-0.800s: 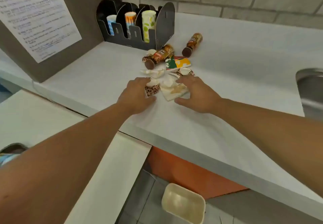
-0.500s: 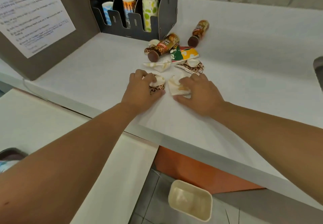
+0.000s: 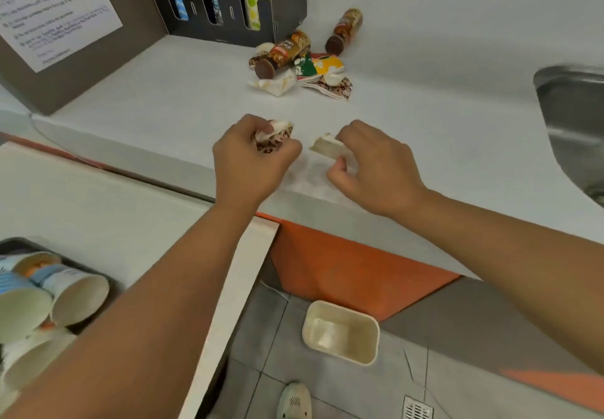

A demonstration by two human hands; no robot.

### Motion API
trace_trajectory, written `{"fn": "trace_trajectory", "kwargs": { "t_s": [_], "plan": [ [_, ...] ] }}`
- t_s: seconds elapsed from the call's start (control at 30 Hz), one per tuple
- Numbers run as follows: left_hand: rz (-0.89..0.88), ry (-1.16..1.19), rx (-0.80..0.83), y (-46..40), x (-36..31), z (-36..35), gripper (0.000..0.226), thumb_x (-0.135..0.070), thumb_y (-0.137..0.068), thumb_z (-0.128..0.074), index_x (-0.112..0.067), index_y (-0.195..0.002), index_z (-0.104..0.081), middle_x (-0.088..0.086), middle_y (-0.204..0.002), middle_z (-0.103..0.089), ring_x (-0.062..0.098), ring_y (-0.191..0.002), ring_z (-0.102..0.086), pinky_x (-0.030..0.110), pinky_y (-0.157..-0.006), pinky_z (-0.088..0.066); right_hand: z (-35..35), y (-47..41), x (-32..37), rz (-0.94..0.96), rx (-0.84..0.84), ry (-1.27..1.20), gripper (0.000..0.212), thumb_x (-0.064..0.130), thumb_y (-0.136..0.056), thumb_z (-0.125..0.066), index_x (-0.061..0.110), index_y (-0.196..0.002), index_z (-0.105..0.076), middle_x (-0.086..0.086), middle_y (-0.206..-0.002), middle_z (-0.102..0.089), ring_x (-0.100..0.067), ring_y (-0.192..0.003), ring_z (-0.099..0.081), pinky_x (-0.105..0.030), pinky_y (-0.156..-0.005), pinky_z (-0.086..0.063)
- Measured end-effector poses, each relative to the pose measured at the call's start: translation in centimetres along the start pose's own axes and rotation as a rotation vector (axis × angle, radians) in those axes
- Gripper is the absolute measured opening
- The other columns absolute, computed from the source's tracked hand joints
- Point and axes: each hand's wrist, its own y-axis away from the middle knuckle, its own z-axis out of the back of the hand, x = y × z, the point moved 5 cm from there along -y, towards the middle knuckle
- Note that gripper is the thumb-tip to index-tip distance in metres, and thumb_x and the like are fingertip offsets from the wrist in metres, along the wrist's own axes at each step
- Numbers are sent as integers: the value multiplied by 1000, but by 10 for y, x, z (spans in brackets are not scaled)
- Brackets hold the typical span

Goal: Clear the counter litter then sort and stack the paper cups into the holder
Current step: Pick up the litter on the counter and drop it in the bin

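Note:
My left hand (image 3: 251, 163) is closed around a crushed leopard-print cup (image 3: 273, 137) near the counter's front edge. My right hand (image 3: 376, 170) pinches a flattened white cup piece (image 3: 325, 147) just to the right of it. Farther back lies a heap of litter: a crushed colourful cup (image 3: 318, 65), a crumpled white piece (image 3: 276, 85), another leopard-print scrap (image 3: 333, 88), and two brown cup stacks (image 3: 284, 54) (image 3: 344, 31) on their sides. The black cup holder (image 3: 235, 3) at the back holds blue, orange and green-spotted stacks.
A beige bin (image 3: 341, 332) stands on the floor below the counter edge. A dark tray with loose paper cups (image 3: 42, 294) sits on the lower surface at left. A steel sink (image 3: 575, 124) is at right. A paper notice (image 3: 49, 6) hangs at left.
Both hands closed on litter pieces, lifted them and drew them back toward the counter's front edge. The view tilted down, revealing the tray of cups and more floor.

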Motion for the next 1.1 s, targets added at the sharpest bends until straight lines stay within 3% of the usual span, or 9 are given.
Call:
{"fn": "trace_trajectory", "kwargs": {
  "t_s": [0.07,0.17,0.3,0.37,0.47,0.6,0.73,0.9,1.1],
  "plan": [
    [8,147,-65,40,-16,8,13,-33,-78,-66,-23,-86,-63,-11,-78,-65,0,-72,-59,14,-64,-47,17,29,10,74,-52,-56,22,24,-78,-50,9,-89,-59,-2,-81,-55,-16,-68,-47,-21,-45,-27],
    [-32,307,-105,101,-19,10,13,-33,-87,-48,-24,-88,-57,-11,-78,-61,14,-73,-58,40,-64,-53,27,86,22,245,-60,-177,18,20,-73,-52,7,-80,-60,-3,-74,-55,-14,-63,-44,-21,-46,-26],
    [-119,300,-25,174,3,-13,25,-33,-91,-41,-14,-100,-54,-12,-82,-59,5,-71,-53,33,-61,-45,-18,178,18,359,185,-210,9,17,-69,-59,11,-75,-57,-2,-71,-53,-18,-59,-48,-25,-43,-34],
    [-146,260,115,205,25,-37,28,-35,-91,-45,-11,-102,-54,-1,-82,-56,6,-67,-50,24,-57,-42,-64,220,-1,290,369,-206,10,18,-72,-60,14,-79,-54,0,-73,-53,-18,-62,-51,-26,-43,-35],
    [-17,234,286,244,86,-79,24,-32,-87,-55,-13,-101,-52,-6,-76,-53,3,-60,-49,12,-55,-36,-144,275,-36,88,622,-176,10,24,-86,-52,15,-91,-52,-2,-88,-56,-22,-79,-56,-32,-56,-40],
    [186,101,410,289,188,-141,25,-34,-83,-65,-20,-95,-48,-1,-75,-59,1,-56,-49,13,-50,-36,-249,346,-76,-153,827,-167,19,23,-90,-49,14,-103,-59,-7,-102,-62,-28,-89,-60,-30,-61,-35],
    [249,-44,533,328,297,-209,29,-38,-84,-67,-20,-94,-46,-5,-82,-61,6,-65,-54,22,-56,-40,-350,408,-108,-290,841,-147,23,25,-91,-46,14,-96,-65,-7,-97,-66,-28,-87,-60,-33,-62,-43],
    [198,-240,622,359,399,-284,33,-46,-86,-62,-19,-95,-46,-2,-86,-62,12,-71,-56,25,-56,-39,-457,454,-125,-328,844,-111,20,18,-87,-47,19,-97,-65,-7,-97,-67,-29,-92,-59,-30,-63,-36],
    [228,-533,850,366,464,-343,42,-54,-91,-52,-14,-101,-44,7,-92,-60,25,-80,-55,31,-63,-40,-516,476,-139,-445,869,-139,43,39,-86,-66,18,-123,-61,-3,-118,-64,-25,-108,-59,-33,-84,-50]
  ]
}}
